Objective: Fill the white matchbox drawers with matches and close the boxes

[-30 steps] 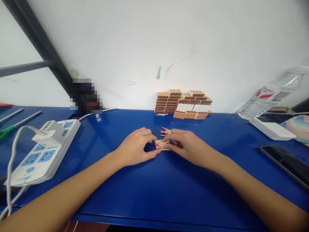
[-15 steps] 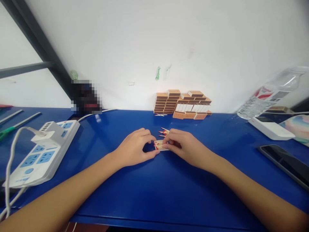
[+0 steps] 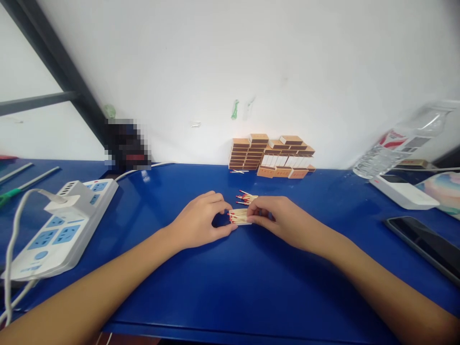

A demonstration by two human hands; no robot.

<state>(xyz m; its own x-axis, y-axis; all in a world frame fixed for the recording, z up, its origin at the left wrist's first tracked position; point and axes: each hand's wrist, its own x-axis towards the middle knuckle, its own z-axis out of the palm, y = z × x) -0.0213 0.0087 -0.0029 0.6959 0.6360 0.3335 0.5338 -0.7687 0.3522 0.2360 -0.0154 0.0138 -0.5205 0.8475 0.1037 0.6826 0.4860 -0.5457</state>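
Observation:
A small matchbox tray lies on the blue table, filled with red-headed matches lying lengthwise. My left hand has its thumb and forefinger curled round the tray's left end, near the match heads. At the right end, my right hand pinches the matches with fingertips and thumb together; its fingers partly cover that end of the tray. Just behind lies a loose pile of matches, partly hidden by my right hand.
Stacked matchboxes stand against the wall, with a few matches before them. A white power strip is on the left. To the right are a plastic bottle, a white device and a phone.
My right hand has shifted slightly right along the tray, uncovering more of the matches inside and of the pile behind. My left hand has stayed at the tray's left end.

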